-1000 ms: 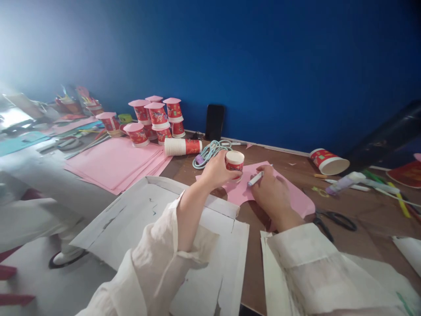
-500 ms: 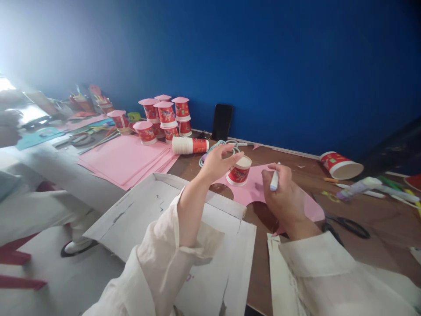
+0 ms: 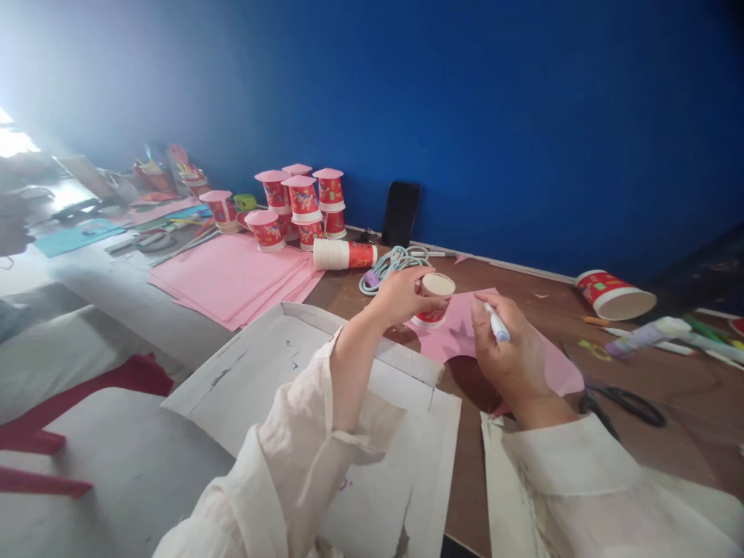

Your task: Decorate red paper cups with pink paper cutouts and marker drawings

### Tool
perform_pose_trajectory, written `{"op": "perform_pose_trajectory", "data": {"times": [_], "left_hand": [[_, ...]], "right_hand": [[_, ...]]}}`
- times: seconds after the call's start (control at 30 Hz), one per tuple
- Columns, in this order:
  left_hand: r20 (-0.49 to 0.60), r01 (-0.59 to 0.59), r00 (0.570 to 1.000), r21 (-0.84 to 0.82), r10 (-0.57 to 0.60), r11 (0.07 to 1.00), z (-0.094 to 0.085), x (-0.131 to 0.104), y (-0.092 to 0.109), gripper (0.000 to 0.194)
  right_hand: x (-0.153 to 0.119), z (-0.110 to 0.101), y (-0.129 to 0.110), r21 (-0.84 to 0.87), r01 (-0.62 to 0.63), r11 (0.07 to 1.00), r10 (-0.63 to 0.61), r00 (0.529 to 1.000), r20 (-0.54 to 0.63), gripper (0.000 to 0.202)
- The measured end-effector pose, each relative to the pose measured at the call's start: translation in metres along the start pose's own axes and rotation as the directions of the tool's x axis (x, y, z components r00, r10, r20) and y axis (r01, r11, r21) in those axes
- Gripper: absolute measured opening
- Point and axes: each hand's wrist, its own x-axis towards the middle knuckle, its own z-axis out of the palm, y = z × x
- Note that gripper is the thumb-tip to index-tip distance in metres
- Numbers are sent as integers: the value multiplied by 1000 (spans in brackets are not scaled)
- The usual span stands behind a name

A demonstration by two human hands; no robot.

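Note:
A red paper cup (image 3: pixel 431 316) stands upside down on a pink sheet (image 3: pixel 459 333) that has round pieces cut out of its near edge. My left hand (image 3: pixel 404 296) reaches in from the left, with its thumb and fingers wrapped round the cup's sides. On the right, my right hand (image 3: pixel 511 349) is closed on a white marker (image 3: pixel 497 322), held above the sheet to the right of the cup.
Cups with pink lids (image 3: pixel 302 200) are stacked by the blue wall, beside pink sheets (image 3: pixel 226 279). A phone (image 3: pixel 401 213) leans there. Scissors (image 3: pixel 633 406) and a big cup (image 3: pixel 616 296) lie right; white cardboard (image 3: pixel 401 457) lies nearest. A person sits far left.
My left hand has closed round the cup from above its side. The marker in my right hand is tilted differently. The whole view has shifted slightly.

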Motion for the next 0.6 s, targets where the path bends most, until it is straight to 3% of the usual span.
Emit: {"op": "perform_pose_trajectory", "data": {"times": [0.23,0.6], "left_hand": [[11,-26,1000,4,26,1000,-1,-1,-2,45],[44,16,999,44,-18,999,-6,-3,4,44]], "right_hand": [[0,0,0,1,28,1000,-28,1000,1,36],[0,3,4,16,2,1000,-2,1000,1,36]]}}
